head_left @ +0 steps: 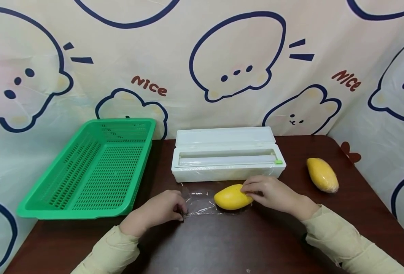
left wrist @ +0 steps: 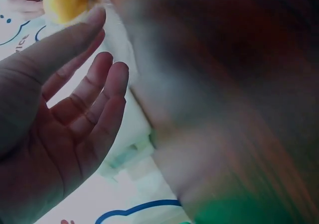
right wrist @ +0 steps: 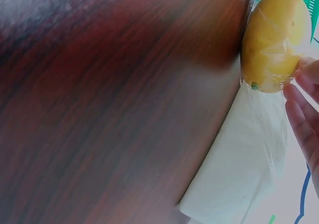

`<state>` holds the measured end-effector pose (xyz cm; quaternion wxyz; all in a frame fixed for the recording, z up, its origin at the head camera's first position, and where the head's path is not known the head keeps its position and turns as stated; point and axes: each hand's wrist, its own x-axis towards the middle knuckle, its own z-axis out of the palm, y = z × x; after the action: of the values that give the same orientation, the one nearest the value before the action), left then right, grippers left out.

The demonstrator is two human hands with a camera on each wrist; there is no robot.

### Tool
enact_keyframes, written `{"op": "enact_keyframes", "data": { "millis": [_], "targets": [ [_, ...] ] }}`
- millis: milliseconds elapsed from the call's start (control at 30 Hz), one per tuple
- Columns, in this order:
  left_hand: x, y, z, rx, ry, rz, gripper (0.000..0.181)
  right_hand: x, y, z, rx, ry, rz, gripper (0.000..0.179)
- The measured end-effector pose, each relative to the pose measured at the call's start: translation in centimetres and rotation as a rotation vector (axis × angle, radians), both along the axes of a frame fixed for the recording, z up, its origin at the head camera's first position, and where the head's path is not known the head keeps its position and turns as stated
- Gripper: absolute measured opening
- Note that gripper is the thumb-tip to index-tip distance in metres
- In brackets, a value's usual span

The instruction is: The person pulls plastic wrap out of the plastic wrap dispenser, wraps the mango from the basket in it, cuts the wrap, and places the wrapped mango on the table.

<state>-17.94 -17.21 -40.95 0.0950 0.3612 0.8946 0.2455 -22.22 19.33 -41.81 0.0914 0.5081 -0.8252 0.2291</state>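
Observation:
A yellow mango (head_left: pixel 233 197) lies on a sheet of cling film (head_left: pixel 200 203) in front of the wrap box. In the right wrist view, clear film stretches over the mango (right wrist: pixel 276 40), its stem end toward the right hand. My right hand (head_left: pixel 272 193) pinches film at the mango's right end, with the thumb tip against the fruit. To the left, my left hand (head_left: pixel 162 209) holds the film's left edge between thumb and forefinger. The left wrist view shows its other fingers (left wrist: pixel 107 84) loosely bent.
Behind the hands stands a white cling film box (head_left: pixel 227 173) with its lid up and a roll inside. A green basket (head_left: pixel 130 201) sits at the left. Another mango (head_left: pixel 322 175), wrapped in film, lies at the right of the brown table (head_left: pixel 222 247). A printed cloth (head_left: pixel 174 57) hangs behind.

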Motion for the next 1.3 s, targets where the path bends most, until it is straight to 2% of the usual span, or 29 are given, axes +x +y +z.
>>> {"op": "enact_keyframes", "data": {
  "millis": [100,267,367,533,600,733,867,967,1133,1300],
  "targets": [
    [0.0,-0.2,-0.4,-0.012,0.023,-0.013,0.018,0.0,-0.1,0.0,0.004,-0.004,-0.004,0.028],
    [-0.3,-0.3,-1.3,0.005,0.054,0.0,0.018,0.0,-0.3,0.0,0.003,-0.011,-0.003,0.028],
    [-0.3,-0.3,-1.5,-0.001,0.106,0.012,0.019,-0.1,-0.3,0.0,-0.001,-0.012,0.003,0.028],
    [0.1,0.0,-1.0,0.008,0.202,0.077,0.022,0.0,-0.4,0.0,-0.008,-0.016,0.01,0.029],
    [0.3,0.3,-0.5,0.036,0.232,0.108,0.021,0.0,-0.4,0.0,-0.01,-0.016,0.011,0.029],
    [0.3,1.3,0.4,0.11,0.312,0.128,0.016,0.0,-0.3,0.0,-0.007,-0.009,0.004,0.029],
    [0.0,3.0,1.1,0.162,0.389,0.114,0.013,0.0,-0.2,-0.1,-0.006,-0.005,-0.003,0.03],
    [-0.2,4.5,1.4,0.181,0.418,0.087,0.012,0.0,-0.2,-0.1,-0.006,-0.005,-0.003,0.029],
    [-0.9,7.5,1.5,0.223,0.421,0.007,0.009,0.1,-0.2,-0.1,0.0,-0.012,-0.017,0.028],
    [-1.4,9.6,0.4,0.235,0.401,-0.035,0.007,0.1,-0.3,0.0,0.013,-0.024,-0.022,0.027]
  ]
}}
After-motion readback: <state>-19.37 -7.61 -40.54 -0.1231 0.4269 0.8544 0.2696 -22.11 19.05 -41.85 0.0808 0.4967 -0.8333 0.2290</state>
